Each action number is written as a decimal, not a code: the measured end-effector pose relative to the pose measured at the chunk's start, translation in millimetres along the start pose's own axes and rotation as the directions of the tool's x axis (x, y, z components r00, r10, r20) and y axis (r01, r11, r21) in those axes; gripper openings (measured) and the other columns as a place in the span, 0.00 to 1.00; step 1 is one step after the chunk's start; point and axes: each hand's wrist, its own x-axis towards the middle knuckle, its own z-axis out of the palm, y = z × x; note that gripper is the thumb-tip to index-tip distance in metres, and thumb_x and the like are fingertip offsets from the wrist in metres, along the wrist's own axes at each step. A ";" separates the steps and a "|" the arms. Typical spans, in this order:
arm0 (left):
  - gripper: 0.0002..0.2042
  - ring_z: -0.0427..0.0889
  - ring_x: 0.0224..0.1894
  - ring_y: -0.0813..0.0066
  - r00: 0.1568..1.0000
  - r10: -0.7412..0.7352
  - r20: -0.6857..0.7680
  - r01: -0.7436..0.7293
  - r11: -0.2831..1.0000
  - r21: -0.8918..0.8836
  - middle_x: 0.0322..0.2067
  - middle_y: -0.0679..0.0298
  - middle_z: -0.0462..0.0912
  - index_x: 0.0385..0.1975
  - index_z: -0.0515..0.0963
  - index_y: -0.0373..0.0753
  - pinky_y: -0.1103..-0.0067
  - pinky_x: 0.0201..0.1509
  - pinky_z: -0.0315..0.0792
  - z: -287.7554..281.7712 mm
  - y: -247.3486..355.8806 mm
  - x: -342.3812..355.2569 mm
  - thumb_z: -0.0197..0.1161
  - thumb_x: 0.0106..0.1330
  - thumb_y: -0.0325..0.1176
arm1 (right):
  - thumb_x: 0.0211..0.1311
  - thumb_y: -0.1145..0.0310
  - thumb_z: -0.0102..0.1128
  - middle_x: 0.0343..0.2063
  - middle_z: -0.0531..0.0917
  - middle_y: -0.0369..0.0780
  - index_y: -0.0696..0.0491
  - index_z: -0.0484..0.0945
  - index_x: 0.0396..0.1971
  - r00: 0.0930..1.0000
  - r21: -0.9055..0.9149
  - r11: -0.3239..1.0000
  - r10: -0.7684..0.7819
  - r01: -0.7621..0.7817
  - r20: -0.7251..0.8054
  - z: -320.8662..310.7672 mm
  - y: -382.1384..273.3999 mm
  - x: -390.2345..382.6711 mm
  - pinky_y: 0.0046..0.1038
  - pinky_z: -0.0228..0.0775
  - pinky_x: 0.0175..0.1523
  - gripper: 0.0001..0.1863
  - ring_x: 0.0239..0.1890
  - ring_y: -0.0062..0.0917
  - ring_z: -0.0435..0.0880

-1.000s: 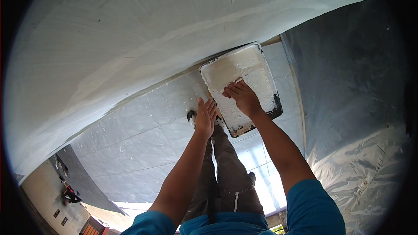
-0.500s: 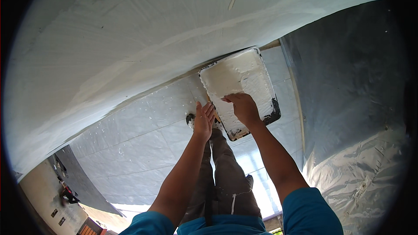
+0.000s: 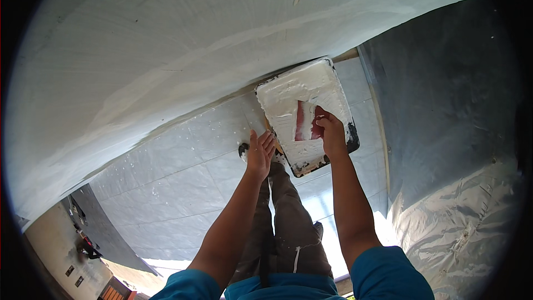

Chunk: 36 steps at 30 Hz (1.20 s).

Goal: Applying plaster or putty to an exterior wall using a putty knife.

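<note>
My right hand point(image 3: 332, 133) is closed on the grip of a dark red spreader point(image 3: 306, 121) with a wide, flat blade. White paste is smeared over part of the blade. Beneath it lies a rectangular, black-edged tray point(image 3: 353, 136), its inside covered with wet, ridged white paste point(image 3: 302, 80). My left hand point(image 3: 260, 153) is held open beside the tray's left edge, palm turned toward it and fingers stretched out. Nothing shows in that hand; whether its fingertips touch the tray, I cannot tell.
A pale, smeared wall point(image 3: 166, 50) runs along the far side, close to the tray's corner. Grey floor tiles point(image 3: 166, 189) carry white splashes. On the right stand a dark grey panel point(image 3: 444, 100) and crumpled plastic sheeting point(image 3: 461, 233). My legs and a speckled shoe point(image 3: 243, 151) are below my hands.
My right hand has moved right over the tray, and the spreader's red face has turned into view. The paste surface looks whiter and more ridged. My left hand has stayed in place.
</note>
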 end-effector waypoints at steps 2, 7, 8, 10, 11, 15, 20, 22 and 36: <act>0.46 0.54 0.73 0.58 1.000 -0.003 0.024 0.003 1.000 -0.012 0.70 0.49 0.57 0.69 0.54 0.29 0.65 0.76 0.42 -1.3 -0.2 0.3 0.33 0.69 0.70 | 0.56 0.78 0.53 0.29 0.84 0.41 0.58 0.81 0.39 0.995 -0.256 0.964 -0.087 0.071 -0.055 7.7 -3.4 13.5 0.27 0.77 0.40 0.12 0.32 0.27 0.83; 0.46 0.55 0.73 0.58 1.000 0.000 0.020 0.001 1.000 -0.015 0.70 0.49 0.57 0.69 0.54 0.29 0.65 0.76 0.43 0.6 -0.7 0.7 0.34 0.69 0.70 | 0.57 0.74 0.56 0.34 0.86 0.42 0.51 0.83 0.38 0.587 -0.771 -0.081 -0.600 0.632 0.543 58.8 -26.4 52.7 0.35 0.76 0.46 0.10 0.39 0.37 0.84; 0.46 0.54 0.73 0.58 1.000 -0.001 0.026 0.002 1.000 -0.016 0.70 0.49 0.56 0.69 0.54 0.29 0.66 0.76 0.43 2.8 -1.3 0.9 0.34 0.68 0.70 | 0.57 0.74 0.56 0.34 0.86 0.42 0.51 0.83 0.38 0.587 -0.772 -0.083 -0.599 0.630 0.544 60.7 -23.0 58.1 0.35 0.76 0.46 0.10 0.39 0.37 0.84; 0.46 0.54 0.73 0.58 0.999 -0.003 0.034 0.004 1.000 -0.017 0.70 0.49 0.56 0.69 0.54 0.29 0.66 0.76 0.43 6.7 -4.0 3.0 0.34 0.68 0.70 | 0.58 0.73 0.53 0.34 0.85 0.41 0.50 0.83 0.35 0.515 -0.653 -0.117 -0.519 0.748 0.683 60.7 -8.8 71.8 0.36 0.74 0.48 0.09 0.40 0.35 0.84; 0.47 0.54 0.73 0.58 0.999 -0.003 0.036 0.004 1.000 -0.015 0.70 0.49 0.56 0.69 0.53 0.29 0.66 0.76 0.42 8.3 -5.1 3.4 0.34 0.68 0.70 | 0.58 0.74 0.52 0.35 0.85 0.39 0.49 0.82 0.34 0.515 -0.639 -0.121 -0.488 0.760 0.705 56.1 0.9 66.7 0.35 0.73 0.52 0.10 0.42 0.34 0.83; 0.47 0.54 0.73 0.58 1.000 0.029 0.010 -0.029 1.000 -0.007 0.71 0.49 0.56 0.69 0.53 0.29 0.66 0.76 0.42 -4.2 -0.2 -2.1 0.34 0.68 0.71 | 0.56 0.75 0.53 0.35 0.85 0.37 0.48 0.83 0.35 0.521 -0.597 -0.106 -0.384 0.795 0.763 55.6 14.1 24.2 0.35 0.71 0.54 0.11 0.44 0.33 0.81; 0.48 0.54 0.73 0.59 1.000 0.012 0.027 -0.013 1.000 0.024 0.71 0.49 0.55 0.70 0.52 0.29 0.66 0.76 0.41 5.6 -3.4 -1.4 0.34 0.67 0.71 | 0.56 0.75 0.52 0.35 0.85 0.38 0.49 0.83 0.35 0.538 -0.670 -0.093 -0.519 0.737 0.664 63.0 -19.2 64.5 0.35 0.71 0.54 0.11 0.44 0.34 0.81; 0.48 0.53 0.74 0.59 0.999 0.015 0.035 -0.016 0.999 0.029 0.71 0.49 0.55 0.70 0.52 0.29 0.66 0.76 0.41 8.3 -5.7 -0.5 0.34 0.67 0.71 | 0.56 0.74 0.52 0.36 0.85 0.38 0.50 0.83 0.36 0.436 -0.523 -0.040 -0.501 0.852 0.748 64.7 -17.8 80.1 0.35 0.70 0.55 0.11 0.45 0.34 0.81; 0.47 0.50 0.75 0.59 1.000 0.023 -0.004 -0.022 0.995 0.099 0.72 0.49 0.52 0.70 0.51 0.30 0.66 0.76 0.38 17.6 -1.5 -8.1 0.35 0.68 0.71 | 0.53 0.77 0.56 0.45 0.84 0.38 0.51 0.82 0.41 0.367 -0.496 -0.275 -0.409 0.824 0.836 49.0 17.6 68.6 0.33 0.69 0.60 0.15 0.52 0.32 0.79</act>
